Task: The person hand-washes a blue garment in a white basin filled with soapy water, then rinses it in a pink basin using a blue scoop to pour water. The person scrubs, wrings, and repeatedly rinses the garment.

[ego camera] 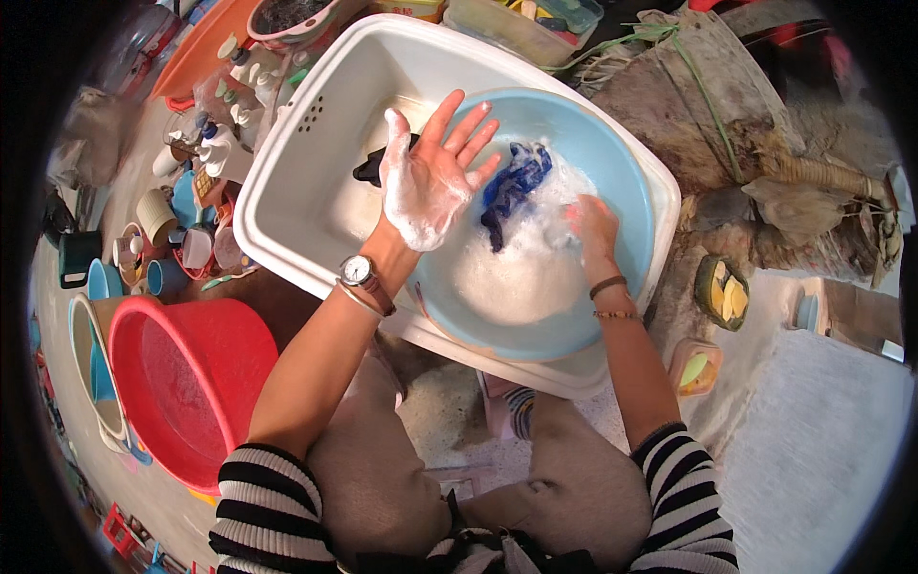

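My left hand (pixel 434 172), palm up and coated in white suds, is raised over the left part of a light blue plastic basin (pixel 635 208), fingers spread and holding nothing. A watch and a bracelet circle that wrist. My right hand (pixel 597 222) dips into the foam at the basin's right side; something pinkish shows by its fingers, and whether it grips anything is hidden. Between the hands a wet dark blue cloth (pixel 513 190) lies bunched in the soapy water (pixel 523 287). The basin rests in a larger white plastic tub (pixel 287 194), where a black cloth (pixel 369 170) lies behind my left hand.
A red bucket (pixel 251 344) lies tilted at the left, near a beige one. Pump bottles (pixel 222 147), cups and an orange tub (pixel 208 43) crowd the upper left. Worn cardboard (pixel 667 100) and a container of yellow pieces (pixel 723 293) are on the right.
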{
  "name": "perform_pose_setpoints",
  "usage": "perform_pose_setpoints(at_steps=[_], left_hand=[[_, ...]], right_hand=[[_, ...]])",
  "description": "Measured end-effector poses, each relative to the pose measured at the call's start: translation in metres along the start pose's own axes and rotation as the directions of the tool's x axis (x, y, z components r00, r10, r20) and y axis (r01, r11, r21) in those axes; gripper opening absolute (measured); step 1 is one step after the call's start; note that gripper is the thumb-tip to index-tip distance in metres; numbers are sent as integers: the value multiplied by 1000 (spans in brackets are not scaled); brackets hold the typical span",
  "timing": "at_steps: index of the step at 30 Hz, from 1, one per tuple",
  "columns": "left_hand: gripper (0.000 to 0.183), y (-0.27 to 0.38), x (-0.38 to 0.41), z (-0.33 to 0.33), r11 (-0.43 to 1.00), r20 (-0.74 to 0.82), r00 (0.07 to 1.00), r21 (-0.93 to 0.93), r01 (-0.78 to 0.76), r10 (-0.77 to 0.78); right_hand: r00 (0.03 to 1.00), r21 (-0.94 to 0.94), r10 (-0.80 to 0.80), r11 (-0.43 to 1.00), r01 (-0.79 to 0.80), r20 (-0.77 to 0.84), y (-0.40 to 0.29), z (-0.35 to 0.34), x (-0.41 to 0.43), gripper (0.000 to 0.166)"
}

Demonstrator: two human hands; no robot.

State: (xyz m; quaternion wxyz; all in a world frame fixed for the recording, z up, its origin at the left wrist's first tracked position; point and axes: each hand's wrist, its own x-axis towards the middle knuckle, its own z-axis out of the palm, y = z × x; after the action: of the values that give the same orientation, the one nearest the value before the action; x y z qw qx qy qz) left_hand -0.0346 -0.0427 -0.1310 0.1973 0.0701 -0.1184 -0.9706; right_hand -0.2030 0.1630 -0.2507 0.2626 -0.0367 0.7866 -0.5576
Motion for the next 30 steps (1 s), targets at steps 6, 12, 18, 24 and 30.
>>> perform_pose_setpoints(at_steps=[6,12,18,24,30], left_hand=[[60,-18,17,-13,652,-25,985,752,-95,172],[64,-34,33,-26,359,210,938,883,-302,274],[63,-39,35,-19,438,82,971,881,-177,226],[67,-45,29,-13,711,-59,990,701,-53,132],[71,-42,29,-33,688,-86,983,724,-51,163]], right_hand=[[844,486,223,734,-475,488,-51,26,-39,31],[770,446,-74,848,-287,634,-151,34,-102,34],[922,103,153,974,-201,356,-103,6,-75,38],[916,306,377,863,-402,139,-41,3,-48,31],[743,355,7,876,-327,669,-117,30,-93,29]])
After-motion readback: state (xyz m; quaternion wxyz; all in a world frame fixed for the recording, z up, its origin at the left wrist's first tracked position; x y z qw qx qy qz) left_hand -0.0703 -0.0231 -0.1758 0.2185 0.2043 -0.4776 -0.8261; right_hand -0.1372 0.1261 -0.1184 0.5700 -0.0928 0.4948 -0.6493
